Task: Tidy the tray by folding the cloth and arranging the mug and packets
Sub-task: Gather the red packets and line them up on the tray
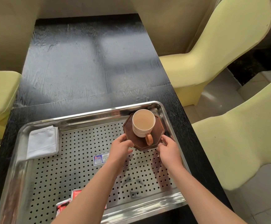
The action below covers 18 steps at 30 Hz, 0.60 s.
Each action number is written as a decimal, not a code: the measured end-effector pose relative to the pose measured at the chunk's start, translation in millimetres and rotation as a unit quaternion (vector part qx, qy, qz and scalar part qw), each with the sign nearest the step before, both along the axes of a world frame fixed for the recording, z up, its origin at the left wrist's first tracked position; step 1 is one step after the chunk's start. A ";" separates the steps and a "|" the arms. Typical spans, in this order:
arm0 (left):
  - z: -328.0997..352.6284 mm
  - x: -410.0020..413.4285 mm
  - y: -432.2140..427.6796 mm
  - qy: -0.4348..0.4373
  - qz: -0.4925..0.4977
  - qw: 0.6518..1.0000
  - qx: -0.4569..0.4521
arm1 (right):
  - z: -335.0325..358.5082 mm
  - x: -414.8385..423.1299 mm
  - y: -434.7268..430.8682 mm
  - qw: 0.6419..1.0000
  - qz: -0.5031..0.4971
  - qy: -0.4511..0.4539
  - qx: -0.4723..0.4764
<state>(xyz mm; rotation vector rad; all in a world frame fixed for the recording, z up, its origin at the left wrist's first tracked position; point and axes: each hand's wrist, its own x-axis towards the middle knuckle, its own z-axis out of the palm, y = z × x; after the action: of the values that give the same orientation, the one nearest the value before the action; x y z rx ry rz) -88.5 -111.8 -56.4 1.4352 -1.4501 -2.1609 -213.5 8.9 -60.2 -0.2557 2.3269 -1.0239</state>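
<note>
Tray (86, 116) on black table (83, 65), yellow chairs (220, 50) around; mug (143, 122) on brown coaster (157, 139) at tray's far right corner, left hand (121, 147) and right hand (169, 148) gripping coaster edges.

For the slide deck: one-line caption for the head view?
Both hands, left hand and right hand, grip the coaster under the mug.

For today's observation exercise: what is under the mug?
The mug stands on a dark brown octagonal coaster, which sits on the perforated steel tray. The tray surface beneath the coaster is covered, so it cannot be seen.
</note>
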 end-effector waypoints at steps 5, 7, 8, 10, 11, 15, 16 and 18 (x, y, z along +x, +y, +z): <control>-1.5 2.6 0.9 -0.021 0.011 1.000 -0.010 | -0.5 0.3 5.3 1.000 0.003 -0.004 0.002; -1.4 2.1 2.4 -0.018 0.020 1.000 -0.003 | -1.8 0.6 6.6 1.000 0.005 -0.006 0.001; -1.2 1.9 3.6 -0.015 0.025 1.000 0.002 | -2.2 1.4 6.7 1.000 0.006 -0.007 0.001; -0.4 -0.1 6.0 -0.009 0.031 0.999 0.010 | -3.5 3.2 6.6 1.000 0.011 -0.007 0.001; -0.1 -1.3 6.3 -0.008 0.034 0.999 0.014 | -3.9 3.8 6.1 1.000 0.014 -0.007 0.000; 1.1 -2.1 5.0 0.000 0.043 0.999 0.030 | -4.2 1.0 4.5 1.000 0.012 -0.006 -0.007; 1.7 -1.4 4.5 0.004 0.041 0.999 0.033 | -3.7 0.2 4.4 1.000 0.014 -0.006 -0.005; 2.9 0.5 3.9 0.007 0.033 0.999 0.040 | -3.6 -0.5 4.9 1.000 0.015 -0.013 -0.006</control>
<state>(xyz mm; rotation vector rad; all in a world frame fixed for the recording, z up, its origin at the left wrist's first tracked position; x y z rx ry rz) -88.0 -107.9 -53.5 1.4681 -1.3056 -2.2079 -213.9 13.9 -63.7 -0.2796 2.2884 -1.0211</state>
